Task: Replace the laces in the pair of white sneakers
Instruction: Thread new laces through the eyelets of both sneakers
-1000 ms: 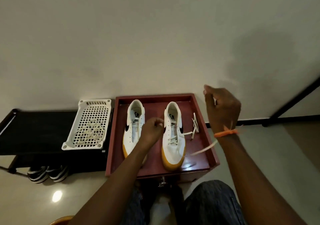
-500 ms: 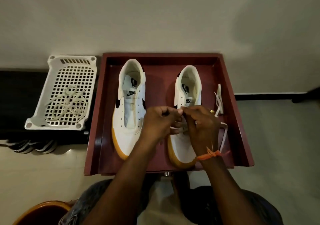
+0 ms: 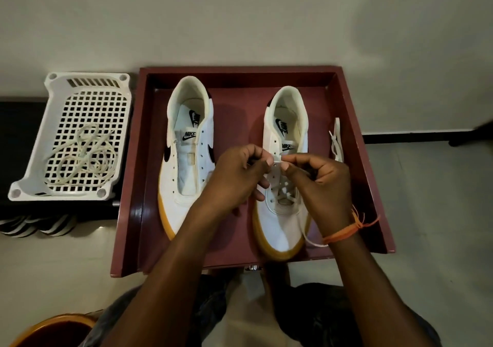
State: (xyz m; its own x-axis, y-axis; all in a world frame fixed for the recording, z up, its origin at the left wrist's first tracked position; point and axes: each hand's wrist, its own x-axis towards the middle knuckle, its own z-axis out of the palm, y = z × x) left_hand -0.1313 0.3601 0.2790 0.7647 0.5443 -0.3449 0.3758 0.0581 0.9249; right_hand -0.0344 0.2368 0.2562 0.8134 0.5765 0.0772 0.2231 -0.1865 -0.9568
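Observation:
Two white sneakers with yellow soles stand toes toward me in a dark red tray (image 3: 354,122). The left sneaker (image 3: 186,157) has bare eyelets and no lace. The right sneaker (image 3: 284,221) carries a white lace (image 3: 282,194) crossed through its lower eyelets. My left hand (image 3: 234,176) and my right hand (image 3: 322,181) meet over its middle eyelets, each pinching the lace. A loose end trails out past my right wrist. A spare white lace (image 3: 336,141) lies at the tray's right side.
A white perforated basket (image 3: 34,181) left of the tray holds a pile of cream laces (image 3: 85,160) and rests on a black rack. Striped sandals (image 3: 37,226) sit under the rack. An orange rim (image 3: 53,325) shows at the bottom left. My knees are below the tray.
My right hand came down from above the tray's right edge to the right sneaker and now pinches the lace beside my left hand. The view tilted down and closer.

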